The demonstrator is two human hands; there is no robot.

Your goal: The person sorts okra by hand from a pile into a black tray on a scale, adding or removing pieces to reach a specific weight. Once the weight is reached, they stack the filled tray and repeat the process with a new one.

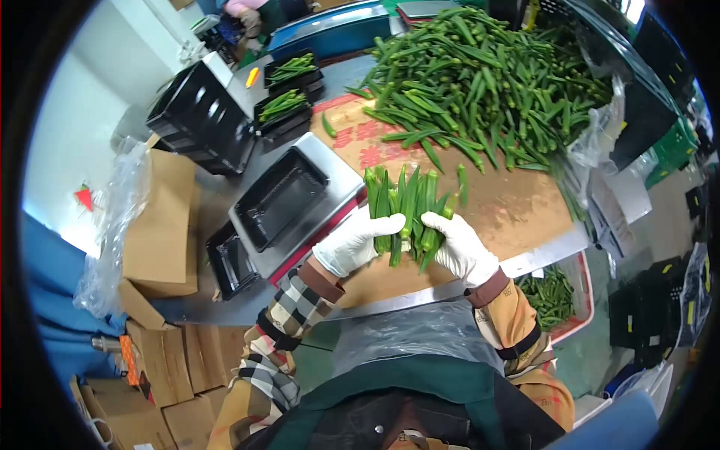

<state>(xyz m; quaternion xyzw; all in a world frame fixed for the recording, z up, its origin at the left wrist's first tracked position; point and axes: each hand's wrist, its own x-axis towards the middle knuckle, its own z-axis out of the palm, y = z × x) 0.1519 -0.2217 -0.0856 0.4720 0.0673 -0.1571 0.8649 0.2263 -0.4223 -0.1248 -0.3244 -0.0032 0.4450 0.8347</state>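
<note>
Between my two white-gloved hands is a bundle of green okra pods (407, 201), held just above the cardboard-covered table. My left hand (351, 241) grips the bundle's left side, thumb across the front. On the opposite side, my right hand (463, 249) presses against the pods with its thumb and fingers. A loose okra pod (463, 184) lies just beyond my right hand. To the left, an empty black tray (282, 198) rests on a silver-topped scale (341, 174). The large okra pile (480, 90) spreads over the far part of the table.
Black trays filled with okra (283, 106) stand at the back left, near a stack of black trays (201, 116). Another black tray (231, 259) sits beside the scale. A cardboard box (161, 225) is at left. Below the right edge is a crate of okra (589, 292).
</note>
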